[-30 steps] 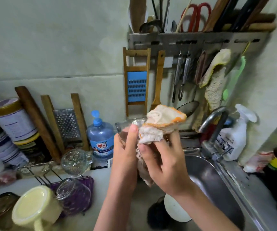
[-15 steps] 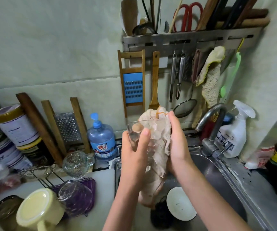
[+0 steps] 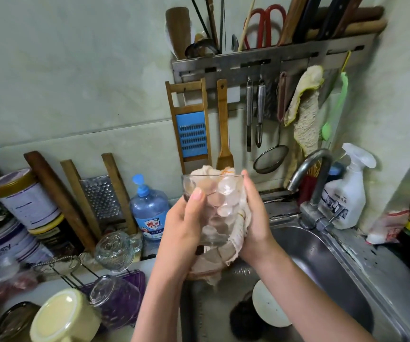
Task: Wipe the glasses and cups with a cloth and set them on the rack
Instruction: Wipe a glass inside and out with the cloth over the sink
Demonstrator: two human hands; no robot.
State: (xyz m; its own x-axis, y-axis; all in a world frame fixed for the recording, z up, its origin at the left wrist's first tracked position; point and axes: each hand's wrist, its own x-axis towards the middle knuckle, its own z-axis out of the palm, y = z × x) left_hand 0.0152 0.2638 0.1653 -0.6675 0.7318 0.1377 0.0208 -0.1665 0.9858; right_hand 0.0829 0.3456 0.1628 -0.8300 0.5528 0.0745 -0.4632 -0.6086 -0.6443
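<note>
A clear dimpled glass (image 3: 215,206) is held upright above the sink's left edge. My left hand (image 3: 186,225) grips its near side, thumb up by the rim. My right hand (image 3: 254,215) wraps a pale cloth (image 3: 233,248) round the glass's far and right side; the cloth also bulges above the rim and hangs below. On the wire rack (image 3: 58,264) at the left sit a glass mug (image 3: 115,250), an overturned clear glass (image 3: 107,294) and an overturned cream cup (image 3: 63,317).
The steel sink (image 3: 322,267) below holds a white bowl (image 3: 265,307) and a dark scrubber (image 3: 243,319). A tap (image 3: 312,174) and spray bottle (image 3: 347,193) stand at the right. A blue soap bottle (image 3: 148,208), graters and tins line the back wall.
The cloth went from bunched over the glass's mouth to wrapped round its far side. The glass has turned so its clear wall faces me, and my right hand now cups it through the cloth.
</note>
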